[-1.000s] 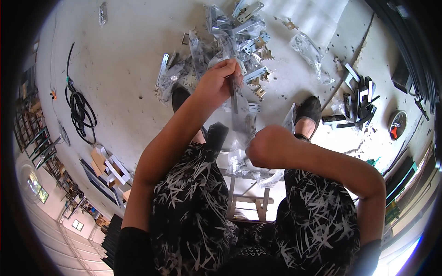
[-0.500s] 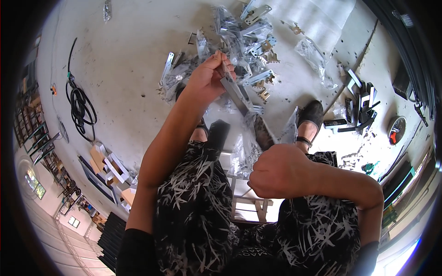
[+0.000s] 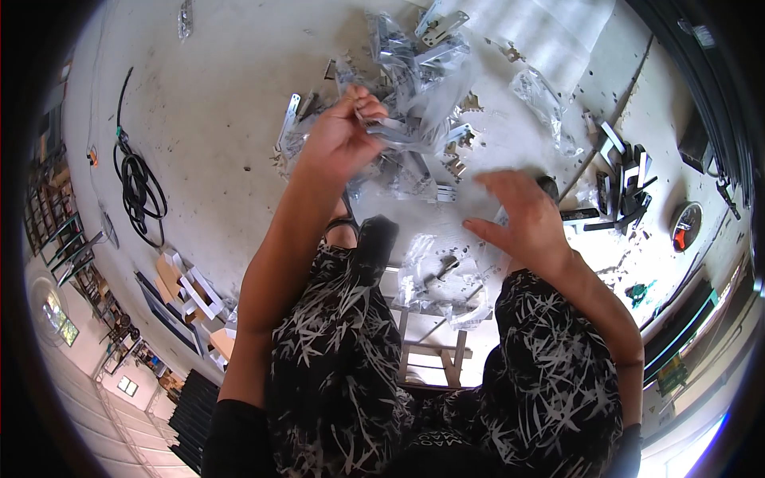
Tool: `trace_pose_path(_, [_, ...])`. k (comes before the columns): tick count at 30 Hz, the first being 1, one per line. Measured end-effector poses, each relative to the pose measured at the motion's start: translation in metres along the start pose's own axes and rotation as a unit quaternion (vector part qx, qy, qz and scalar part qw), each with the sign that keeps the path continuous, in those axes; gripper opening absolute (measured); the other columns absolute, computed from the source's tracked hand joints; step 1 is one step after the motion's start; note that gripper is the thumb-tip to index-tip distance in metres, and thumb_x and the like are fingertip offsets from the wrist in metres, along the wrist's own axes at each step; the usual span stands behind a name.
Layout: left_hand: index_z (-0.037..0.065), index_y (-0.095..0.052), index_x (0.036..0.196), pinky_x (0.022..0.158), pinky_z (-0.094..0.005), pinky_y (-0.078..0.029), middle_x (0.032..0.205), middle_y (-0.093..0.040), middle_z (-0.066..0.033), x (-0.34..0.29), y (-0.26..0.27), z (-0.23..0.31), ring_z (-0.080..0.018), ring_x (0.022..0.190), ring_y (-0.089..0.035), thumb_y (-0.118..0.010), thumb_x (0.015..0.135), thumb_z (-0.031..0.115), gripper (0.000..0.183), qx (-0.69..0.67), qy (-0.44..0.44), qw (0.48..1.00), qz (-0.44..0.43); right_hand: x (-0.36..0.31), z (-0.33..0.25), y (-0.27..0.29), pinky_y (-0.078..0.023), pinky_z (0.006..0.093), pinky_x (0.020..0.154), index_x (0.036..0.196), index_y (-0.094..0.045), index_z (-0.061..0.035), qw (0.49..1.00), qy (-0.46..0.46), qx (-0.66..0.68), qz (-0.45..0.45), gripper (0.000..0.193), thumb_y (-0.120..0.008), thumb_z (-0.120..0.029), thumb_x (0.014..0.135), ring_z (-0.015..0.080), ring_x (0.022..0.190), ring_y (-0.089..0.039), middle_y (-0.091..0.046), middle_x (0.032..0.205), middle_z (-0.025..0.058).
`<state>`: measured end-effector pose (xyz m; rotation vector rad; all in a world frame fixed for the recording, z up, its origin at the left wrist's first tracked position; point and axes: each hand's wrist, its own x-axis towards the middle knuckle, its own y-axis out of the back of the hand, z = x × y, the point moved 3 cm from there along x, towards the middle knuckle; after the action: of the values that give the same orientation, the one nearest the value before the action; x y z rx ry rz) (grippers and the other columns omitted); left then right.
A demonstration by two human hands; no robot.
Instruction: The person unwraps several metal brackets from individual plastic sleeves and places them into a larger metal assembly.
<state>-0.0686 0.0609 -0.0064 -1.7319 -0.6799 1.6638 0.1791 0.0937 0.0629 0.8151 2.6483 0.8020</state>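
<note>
My left hand (image 3: 343,135) is closed, its fingers pinching a clear plastic bag (image 3: 440,107) that trails to the right, smeared by motion. Whether the bag holds anything, I cannot tell. It passes over a heap of metal brackets (image 3: 392,40), many of them in plastic wrap. My right hand (image 3: 526,219) is raised above my right knee, thumb and fingers apart, with nothing in it. Between my knees, another clear bag (image 3: 426,299) lies low down, with a small dark piece (image 3: 446,269) at it.
Black and silver angled parts (image 3: 629,179) are piled at the right, near a round dish (image 3: 685,225) holding something orange. More clear wrapping (image 3: 542,99) lies on the floor at upper right. A coiled black cable (image 3: 142,183) and cardboard pieces (image 3: 191,283) lie to the left.
The long flat metal piece between my hands is no longer seen there. My right hand has opened and moved up and right; my left has shifted slightly left, the bag swinging out rightward.
</note>
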Motion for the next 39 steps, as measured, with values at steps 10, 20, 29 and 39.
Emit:
trace_pose_path(10, [0.008, -0.047, 0.088, 0.063, -0.024, -0.038, 0.071, -0.036, 0.002, 0.005, -0.042, -0.081, -0.0107, 0.065, -0.039, -0.044, 0.097, 0.027, 0.021, 0.164, 0.074, 0.984, -0.013, 0.036, -0.002, 0.002, -0.045, 0.0404, 0.05, 0.072, -0.051, -0.0049, 0.986, -0.072, -0.053, 0.138, 0.028, -0.067, -0.026, 0.079, 0.0322, 0.055, -0.057, -0.055, 0.061, 0.0128])
trace_pose_path(20, [0.013, -0.04, 0.069, 0.047, -0.0212, -0.026, 0.061, -0.031, 0.0049, 0.0, 0.055, 0.04, -0.0074, 0.052, -0.03, -0.048, 0.092, 0.011, 0.024, 0.146, -0.077, 0.986, 0.033, -0.068, 0.091, 0.08, -0.027, 0.0174, 0.04, 0.097, -0.061, -0.0023, 0.805, -0.378, 0.343, 0.302, 0.017, -0.052, -0.016, 0.092, 0.0022, 0.047, -0.037, -0.048, 0.062, -0.0036])
trace_pose_path(29, [0.004, -0.052, 0.114, 0.076, -0.0329, -0.047, 0.094, -0.06, -0.0092, -0.078, 0.082, -0.045, -0.0191, 0.087, -0.057, -0.055, 0.085, 0.027, 0.037, 0.705, -0.108, 0.58, -0.393, -0.199, 0.178, 0.165, -0.035, 0.019, 0.042, 0.095, -0.062, -0.0085, 0.79, -0.404, -0.096, 0.452, 0.021, -0.05, -0.025, 0.095, 0.0034, 0.049, -0.044, -0.051, 0.062, -0.0017])
trace_pose_path(39, [0.009, -0.057, 0.102, 0.09, -0.0362, -0.041, 0.094, -0.056, -0.0073, -0.021, 0.048, -0.08, -0.0223, 0.097, -0.055, -0.061, 0.074, 0.011, 0.029, 0.919, -0.278, 0.104, -0.259, -0.194, 0.173, 0.122, -0.046, 0.039, 0.074, 0.098, -0.058, -0.0065, 0.821, -0.431, -0.36, 0.103, 0.017, -0.06, -0.014, 0.083, 0.0311, 0.086, -0.06, -0.063, 0.091, 0.0106])
